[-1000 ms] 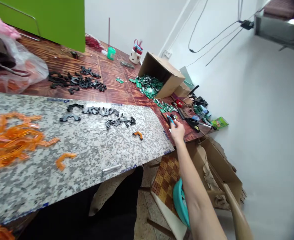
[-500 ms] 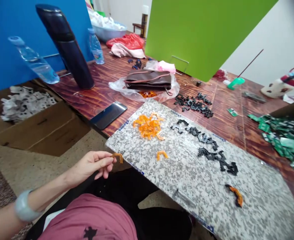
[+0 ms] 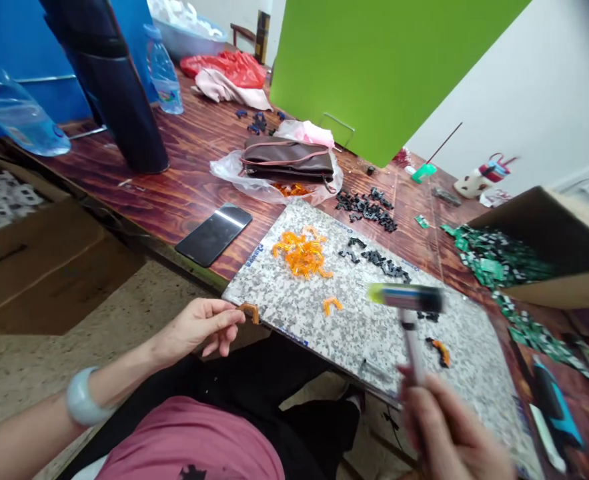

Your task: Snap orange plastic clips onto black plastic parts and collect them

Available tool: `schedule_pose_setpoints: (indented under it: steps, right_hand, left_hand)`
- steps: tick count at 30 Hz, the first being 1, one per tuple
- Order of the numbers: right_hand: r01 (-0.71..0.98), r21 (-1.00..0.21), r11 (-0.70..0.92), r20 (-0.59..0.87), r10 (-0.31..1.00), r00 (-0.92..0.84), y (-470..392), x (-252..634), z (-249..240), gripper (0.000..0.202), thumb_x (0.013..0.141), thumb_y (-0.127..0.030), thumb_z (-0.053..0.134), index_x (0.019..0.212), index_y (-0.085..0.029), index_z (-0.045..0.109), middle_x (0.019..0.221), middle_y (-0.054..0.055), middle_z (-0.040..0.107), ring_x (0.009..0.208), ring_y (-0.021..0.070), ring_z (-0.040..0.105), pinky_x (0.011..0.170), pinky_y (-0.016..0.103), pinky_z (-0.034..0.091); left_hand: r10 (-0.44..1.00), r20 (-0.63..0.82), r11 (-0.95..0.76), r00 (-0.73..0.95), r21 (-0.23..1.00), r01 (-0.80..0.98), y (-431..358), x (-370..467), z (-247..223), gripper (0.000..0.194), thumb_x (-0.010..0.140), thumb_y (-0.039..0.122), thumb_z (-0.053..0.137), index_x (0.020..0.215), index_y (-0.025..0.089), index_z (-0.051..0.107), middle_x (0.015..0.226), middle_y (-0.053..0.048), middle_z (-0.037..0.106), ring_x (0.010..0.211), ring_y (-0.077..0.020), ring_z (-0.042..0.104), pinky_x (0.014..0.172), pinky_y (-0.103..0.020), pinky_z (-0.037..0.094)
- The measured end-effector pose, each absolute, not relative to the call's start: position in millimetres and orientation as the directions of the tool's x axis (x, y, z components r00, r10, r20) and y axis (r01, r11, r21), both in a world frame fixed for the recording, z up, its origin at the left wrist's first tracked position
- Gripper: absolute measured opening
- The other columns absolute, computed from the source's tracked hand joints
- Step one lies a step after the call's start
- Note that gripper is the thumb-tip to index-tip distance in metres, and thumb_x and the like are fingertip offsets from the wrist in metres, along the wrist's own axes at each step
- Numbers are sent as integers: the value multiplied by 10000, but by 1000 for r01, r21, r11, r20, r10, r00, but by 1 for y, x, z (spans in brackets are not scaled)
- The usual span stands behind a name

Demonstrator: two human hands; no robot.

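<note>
My left hand (image 3: 209, 330) pinches a small curved orange-brown piece (image 3: 250, 313) just off the near left edge of the speckled board (image 3: 344, 340). In my right hand (image 3: 449, 427), blurred by motion, is a small hammer (image 3: 407, 299), its yellow and black head raised over the board. A pile of orange pieces (image 3: 301, 255) lies on the board's left part, and a single orange piece (image 3: 333, 306) sits nearer me. Black pieces (image 3: 387, 265) form a row behind the hammer head. To the right rests a joined black and orange piece (image 3: 440, 352).
A phone (image 3: 214, 235) lies left of the board. Behind stand a dark flask (image 3: 124, 113), a bottle (image 3: 164, 73) and a brown pouch (image 3: 289, 159) on plastic. Green parts (image 3: 504, 257) spill from a box at right, near a blue-handled tool (image 3: 557, 403).
My right hand has come into view with the hammer. The view has shifted to the right, showing the box and tools there. My left hand still holds its piece near the board's edge.
</note>
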State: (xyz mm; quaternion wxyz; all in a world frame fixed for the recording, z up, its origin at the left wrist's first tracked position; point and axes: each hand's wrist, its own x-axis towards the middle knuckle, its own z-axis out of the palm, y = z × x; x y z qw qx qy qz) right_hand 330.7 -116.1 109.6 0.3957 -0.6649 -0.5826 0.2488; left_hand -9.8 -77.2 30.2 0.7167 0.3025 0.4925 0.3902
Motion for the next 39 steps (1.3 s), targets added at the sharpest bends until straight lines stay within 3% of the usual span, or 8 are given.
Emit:
schedule_pose_setpoints:
  steps: [5, 13, 21, 26, 30, 33, 36, 39]
  right_hand:
    - [602, -754, 262, 223, 965, -140, -124, 241, 93, 197, 955, -325, 572, 1087, -247, 697, 924, 42, 731, 797, 175, 703, 680, 223, 567]
    - [637, -634, 438, 219, 892, -396, -116, 229, 79, 191, 981, -197, 518, 1126, -208, 641, 988, 71, 720, 782, 155, 715, 595, 165, 542]
    - [636, -617, 464, 463, 867, -183, -126, 219, 98, 248, 953, -192, 582, 1189, -230, 650, 954, 40, 735, 804, 149, 714, 726, 184, 570]
    - [641, -631, 437, 328, 899, -290, -117, 213, 82, 192, 974, -238, 542, 1075, -191, 699, 939, 73, 755, 759, 166, 735, 625, 176, 574]
    - [671, -660, 337, 344, 930, -128, -124, 226, 93, 193, 948, -273, 591, 1068, -185, 715, 979, 100, 759, 845, 223, 740, 721, 255, 601]
    - [703, -639, 312, 407, 913, -34, -135, 240, 105, 213, 926, -276, 629, 1082, -173, 731, 901, 101, 757, 732, 222, 732, 624, 264, 591]
    - [711, -615, 341, 372, 921, -119, -136, 242, 98, 219, 947, -256, 584, 1091, -174, 728, 830, 83, 743, 627, 181, 702, 522, 221, 551]
    - [678, -612, 406, 307, 913, -269, -127, 234, 78, 219, 961, -243, 544, 1086, -183, 714, 843, 71, 744, 635, 158, 704, 556, 186, 560]
  left_hand:
    - [858, -418, 500, 299, 815, -294, -75, -14, 22, 467, 681, 559, 814, 730, 117, 668, 538, 15, 635, 391, -73, 578, 319, -104, 345]
    - [860, -373, 481, 347, 819, -312, -73, -14, 19, 453, 699, 553, 787, 698, 118, 661, 543, 17, 623, 413, -84, 595, 320, -112, 353]
    - [861, -376, 483, 343, 816, -317, -74, -13, 19, 407, 703, 518, 775, 731, 129, 660, 563, 20, 634, 413, -79, 581, 321, -124, 335]
    - [862, -378, 479, 338, 825, -298, -74, -13, 25, 398, 717, 507, 758, 638, 142, 623, 544, 9, 630, 393, -75, 551, 317, -136, 308]
    - [863, -382, 477, 331, 831, -285, -73, -14, 26, 402, 711, 513, 764, 634, 143, 627, 548, 2, 638, 401, -82, 561, 329, -140, 322]
    - [864, -385, 477, 325, 832, -283, -73, -14, 24, 404, 710, 516, 767, 644, 141, 632, 562, -1, 643, 405, -84, 565, 331, -145, 326]
    - [864, -386, 478, 324, 831, -284, -73, -14, 23, 410, 718, 524, 764, 655, 140, 633, 571, 3, 639, 415, -86, 574, 331, -142, 323]
    - [864, -385, 476, 324, 834, -278, -73, -14, 21, 420, 730, 531, 758, 657, 137, 633, 572, 6, 633, 424, -88, 584, 334, -138, 334]
